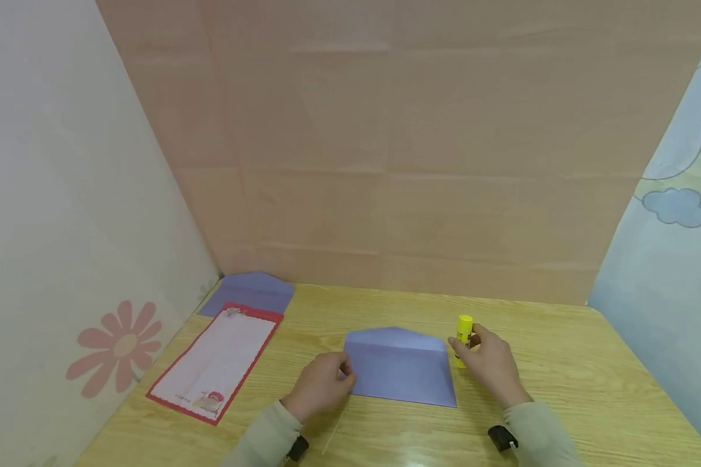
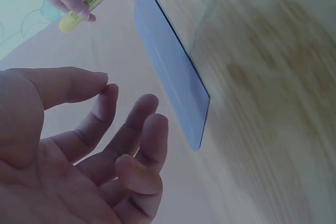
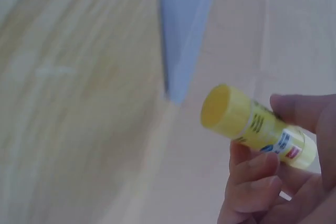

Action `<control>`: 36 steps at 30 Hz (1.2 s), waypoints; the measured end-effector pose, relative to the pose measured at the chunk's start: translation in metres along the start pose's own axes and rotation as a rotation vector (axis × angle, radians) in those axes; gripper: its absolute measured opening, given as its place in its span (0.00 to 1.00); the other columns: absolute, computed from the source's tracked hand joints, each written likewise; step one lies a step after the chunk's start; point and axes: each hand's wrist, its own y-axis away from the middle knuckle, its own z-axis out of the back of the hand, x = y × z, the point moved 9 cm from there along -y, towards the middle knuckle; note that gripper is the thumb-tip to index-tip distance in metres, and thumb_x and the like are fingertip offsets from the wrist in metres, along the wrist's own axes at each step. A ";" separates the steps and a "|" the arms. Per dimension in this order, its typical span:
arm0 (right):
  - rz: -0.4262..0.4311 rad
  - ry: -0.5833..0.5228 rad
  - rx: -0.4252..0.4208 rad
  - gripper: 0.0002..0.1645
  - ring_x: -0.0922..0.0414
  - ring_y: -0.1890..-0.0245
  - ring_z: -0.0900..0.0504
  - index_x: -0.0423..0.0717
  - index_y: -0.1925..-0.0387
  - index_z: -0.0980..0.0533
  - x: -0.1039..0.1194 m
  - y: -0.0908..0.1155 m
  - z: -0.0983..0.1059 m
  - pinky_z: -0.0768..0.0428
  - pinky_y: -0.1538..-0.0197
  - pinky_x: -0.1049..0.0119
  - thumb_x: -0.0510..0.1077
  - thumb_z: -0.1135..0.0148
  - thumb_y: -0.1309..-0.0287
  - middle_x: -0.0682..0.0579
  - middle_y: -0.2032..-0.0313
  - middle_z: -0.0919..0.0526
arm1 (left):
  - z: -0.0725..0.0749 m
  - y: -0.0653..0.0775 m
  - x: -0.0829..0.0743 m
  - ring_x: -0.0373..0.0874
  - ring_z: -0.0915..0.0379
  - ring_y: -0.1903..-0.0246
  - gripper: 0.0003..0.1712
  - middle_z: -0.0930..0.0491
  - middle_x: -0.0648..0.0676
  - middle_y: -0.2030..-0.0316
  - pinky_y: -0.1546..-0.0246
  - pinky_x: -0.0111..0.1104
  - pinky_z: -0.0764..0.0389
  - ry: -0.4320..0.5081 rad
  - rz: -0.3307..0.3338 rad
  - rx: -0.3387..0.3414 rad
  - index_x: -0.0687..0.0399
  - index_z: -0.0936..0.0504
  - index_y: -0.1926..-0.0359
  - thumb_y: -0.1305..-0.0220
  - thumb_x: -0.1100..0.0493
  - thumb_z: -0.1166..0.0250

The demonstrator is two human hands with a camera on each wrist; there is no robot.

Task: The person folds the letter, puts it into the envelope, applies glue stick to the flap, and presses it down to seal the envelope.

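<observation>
A purple envelope (image 1: 398,373) lies near the middle of the table with its pointed flap opened away from me. Beside its left edge is my left hand (image 1: 321,386). In the left wrist view the thumb and index fingertip meet, the other fingers (image 2: 155,129) curve loosely, and nothing shows between them. My right hand (image 1: 493,363) holds a yellow glue stick (image 3: 262,129) between thumb and fingers, just right of the envelope. The glue stick stands upright in the head view, its yellow cap on top.
On the left lies a red-bordered sheet of letter paper (image 1: 216,363), overlapping a second purple envelope (image 1: 257,292) at the back corner. A thin pale line (image 1: 333,433) runs along the wooden table (image 1: 584,389) near my left wrist. Papered walls (image 1: 420,162) enclose the back and sides.
</observation>
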 end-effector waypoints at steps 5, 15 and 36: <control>0.035 0.006 0.004 0.31 0.57 0.77 0.26 0.36 0.50 0.24 0.023 0.005 0.000 0.28 0.76 0.64 0.58 0.32 0.40 0.46 0.65 0.17 | -0.002 -0.003 -0.004 0.31 0.35 0.82 0.06 0.20 0.45 0.72 0.79 0.27 0.29 0.068 -0.017 0.003 0.52 0.20 0.70 0.34 0.60 0.35; 0.124 -0.118 0.052 0.25 0.57 0.73 0.23 0.44 0.52 0.25 0.070 0.021 -0.009 0.25 0.73 0.65 0.54 0.26 0.44 0.48 0.62 0.15 | -0.006 -0.011 -0.016 0.36 0.25 0.66 0.16 0.17 0.48 0.60 0.65 0.29 0.23 0.294 -0.038 0.025 0.59 0.17 0.50 0.26 0.52 0.41; 0.473 -0.419 0.539 0.14 0.64 0.74 0.24 0.44 0.57 0.16 0.130 0.052 -0.055 0.24 0.71 0.69 0.51 0.36 0.34 0.55 0.68 0.16 | -0.017 -0.016 -0.026 0.56 0.27 0.52 0.22 0.22 0.52 0.49 0.62 0.35 0.25 0.715 -0.041 0.154 0.53 0.22 0.40 0.26 0.47 0.42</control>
